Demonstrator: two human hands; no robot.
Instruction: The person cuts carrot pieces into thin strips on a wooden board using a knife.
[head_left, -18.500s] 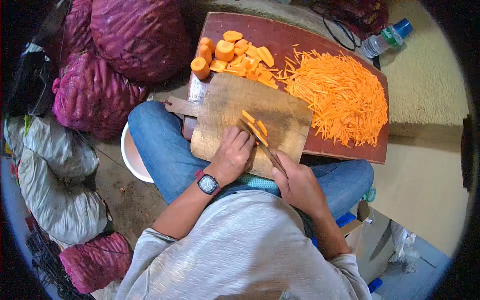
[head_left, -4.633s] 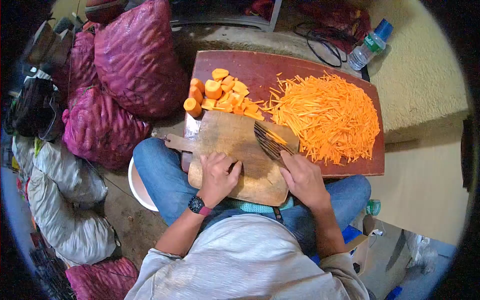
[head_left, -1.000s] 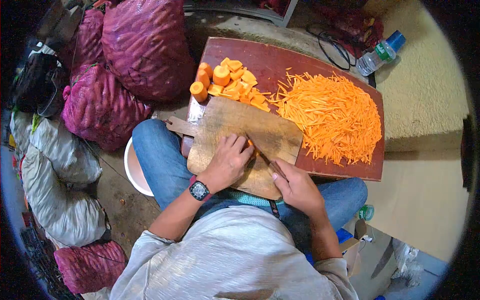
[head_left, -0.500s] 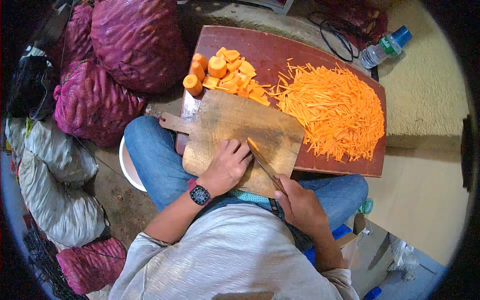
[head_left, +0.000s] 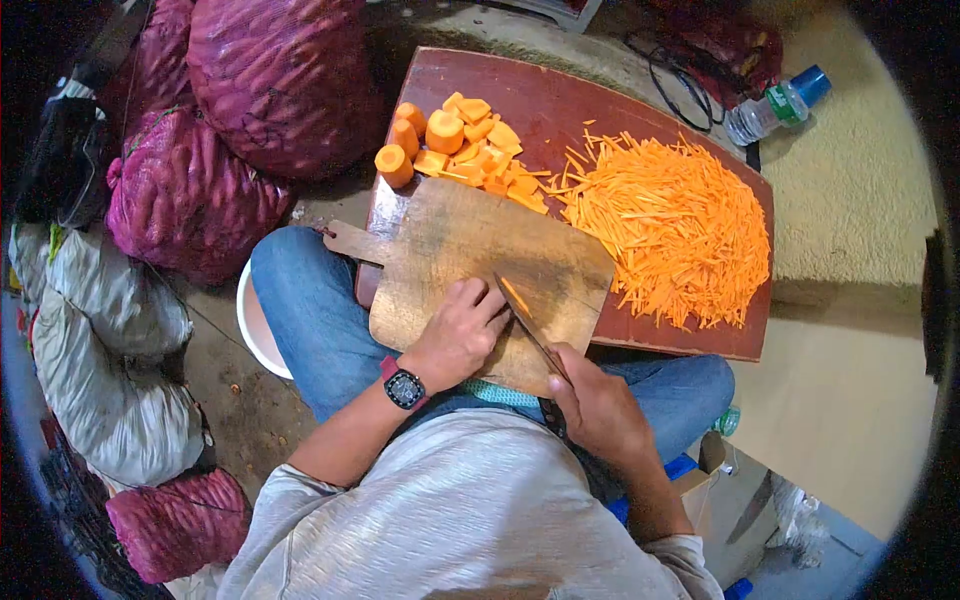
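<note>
A wooden cutting board (head_left: 450, 240) with a handle rests across my lap and on the edge of the red board. On it, my left hand (head_left: 462, 330) presses down with fingers curled and closed; whatever lies under the fingertips is hidden. My right hand (head_left: 603, 408) is wrapped round the handle of a knife (head_left: 533, 328). Its blade slants across the cutting board, close beside my left fingertips. A thin orange strip of carrot (head_left: 516, 296) lies along the blade's right side.
On the red board (head_left: 500, 85), carrot chunks (head_left: 445, 131) and flat pieces sit at the left, and a heap of carrot shreds (head_left: 680, 235) at the right. A plastic bottle (head_left: 765, 115) lies beyond. Purple mesh sacks (head_left: 195, 195) and white sacks (head_left: 125, 390) stand left; a white basin (head_left: 258, 325) is by my knee.
More of the carrot strip shows beside the blade, which has shifted slightly. My left hand stays pressed on the cutting board. The whole view has moved a little.
</note>
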